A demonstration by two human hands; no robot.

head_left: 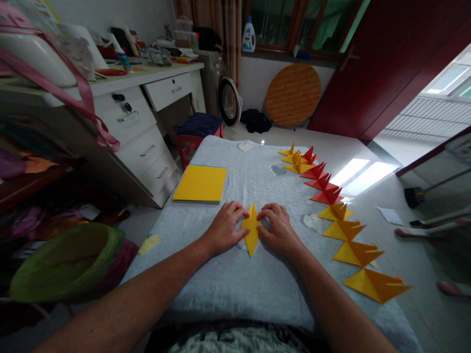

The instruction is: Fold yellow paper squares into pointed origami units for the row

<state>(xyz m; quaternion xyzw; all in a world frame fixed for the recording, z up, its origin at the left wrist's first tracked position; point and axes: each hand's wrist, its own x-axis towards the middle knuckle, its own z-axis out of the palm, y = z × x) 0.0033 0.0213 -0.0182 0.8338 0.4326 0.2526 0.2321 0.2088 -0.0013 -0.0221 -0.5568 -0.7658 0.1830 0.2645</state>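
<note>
A yellow sheet of origami paper (251, 230), folded into a narrow diamond, lies on the cloth-covered table between my hands, one point away from me and one toward me. My left hand (230, 223) pinches its left edge, fingertips above and thumb lower down. On the opposite edge, my right hand (275, 223) does the same with curled fingers and thumb. A stack of square yellow paper (200, 184) sits beyond my left hand. Along the table's right side runs a row of folded paper birds, yellow ones (356, 252) nearer and red ones (324, 184) farther off.
The table wears a pale grey cloth (221, 289). To the left stand a green-lined bin (66, 260) and a white desk with drawers (136, 127). A stool (198, 125) is behind the table, before a washing machine with its door open (228, 100). A broom (414, 196) is at right.
</note>
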